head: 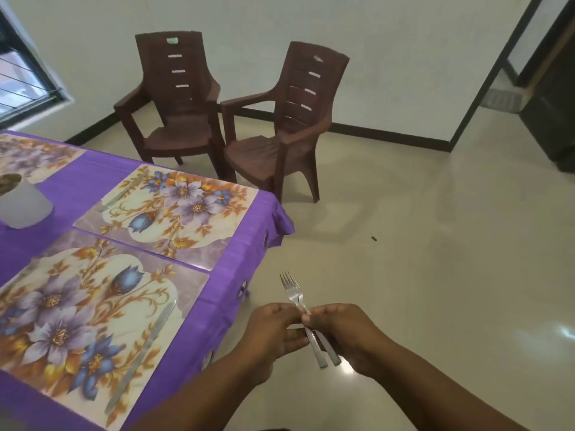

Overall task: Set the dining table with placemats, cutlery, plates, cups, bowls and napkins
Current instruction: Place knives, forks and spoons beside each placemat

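Three placemats (169,209), two knives (141,356), two forks (294,293), two chairs (177,98).

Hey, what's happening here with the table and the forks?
A person is setting a table covered in a purple tablecloth. Both hands, the left hand and the right hand, hold a couple of forks together just off the table's edge, over the floor. The near floral placemat and the next floral placemat each already carry a knife. No plates or napkins are in view. Two brown chairs stand by the wall.
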